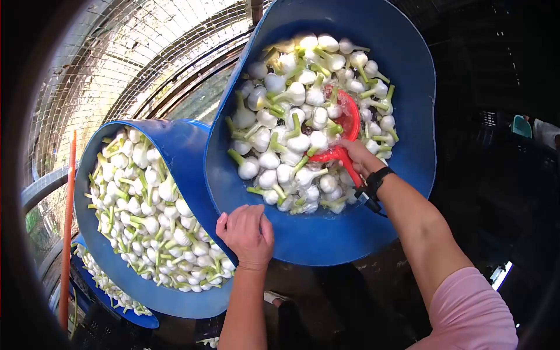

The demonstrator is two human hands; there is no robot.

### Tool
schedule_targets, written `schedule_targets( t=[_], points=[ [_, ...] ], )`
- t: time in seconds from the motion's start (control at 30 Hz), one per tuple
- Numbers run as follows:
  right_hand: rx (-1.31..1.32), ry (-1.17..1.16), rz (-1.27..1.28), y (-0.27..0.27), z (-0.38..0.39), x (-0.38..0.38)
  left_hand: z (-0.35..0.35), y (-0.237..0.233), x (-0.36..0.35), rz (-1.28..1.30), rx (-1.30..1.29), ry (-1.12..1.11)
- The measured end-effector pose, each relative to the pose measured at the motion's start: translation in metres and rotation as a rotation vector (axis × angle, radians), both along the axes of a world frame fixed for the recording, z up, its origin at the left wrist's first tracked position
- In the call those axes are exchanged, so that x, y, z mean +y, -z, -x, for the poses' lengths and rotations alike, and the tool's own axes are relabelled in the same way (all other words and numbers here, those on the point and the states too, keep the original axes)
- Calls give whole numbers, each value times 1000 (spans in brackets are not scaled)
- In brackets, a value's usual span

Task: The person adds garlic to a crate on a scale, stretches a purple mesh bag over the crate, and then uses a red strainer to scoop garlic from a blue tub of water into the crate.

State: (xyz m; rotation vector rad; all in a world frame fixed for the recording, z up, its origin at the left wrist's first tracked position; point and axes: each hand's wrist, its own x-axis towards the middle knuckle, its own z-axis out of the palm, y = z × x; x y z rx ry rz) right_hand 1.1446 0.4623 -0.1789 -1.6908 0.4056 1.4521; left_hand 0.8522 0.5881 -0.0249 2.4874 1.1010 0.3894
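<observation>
A large blue drum holds water with many white garlic bulbs floating in it, green stem stubs attached. Reaching in from the right, my right hand is closed around the edge of a red plastic basket. Bulbs and splashing water hide much of the basket, so its full shape cannot be made out. My left hand has its fingers curled over the blue rim where this drum meets a second blue drum. That one is heaped with garlic.
A third blue container with garlic stands at the lower left. Beside it rises an orange pole. Wire mesh runs along the left side. A black device with a cord is by my right wrist.
</observation>
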Motion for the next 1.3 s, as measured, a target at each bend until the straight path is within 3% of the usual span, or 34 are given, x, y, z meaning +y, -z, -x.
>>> schedule_targets(
  t=[0.13,0.33,0.47,0.5,0.6,0.67,0.8,0.9,1.0,1.07,1.1,1.23,1.3],
  points=[
    [232,174,-74,-50,34,-15,-1,-4,4,-1,-1,4],
    [238,104,-285,-140,57,-45,2,-4,3,18,6,-4],
    [82,5,-298,-211,69,-45,2,-18,5,107,-43,22],
    [63,-2,-297,-223,74,-49,3,-28,7,146,-41,33],
    [8,-26,-304,-255,97,-58,8,-75,-5,430,-337,-292],
    [-17,-51,-301,-276,125,-63,20,-123,-26,207,-365,-190],
    [-57,-145,-350,-315,206,-74,51,-189,-86,289,-220,-116],
    [-25,-288,-375,-329,278,-97,103,-199,-116,383,-92,-246],
    [4,-463,-362,-337,357,-116,189,-203,-148,441,-152,-529],
    [24,-609,-395,-332,409,-134,244,-199,-188,437,-237,-832],
    [52,-697,-381,-336,440,-141,269,-188,-212,215,-320,-992],
    [139,-918,-320,-337,531,-188,385,-200,-280,266,-164,-1173],
    [138,-1016,-313,-342,577,-201,434,-206,-313,219,-271,-1248]
  ],
)
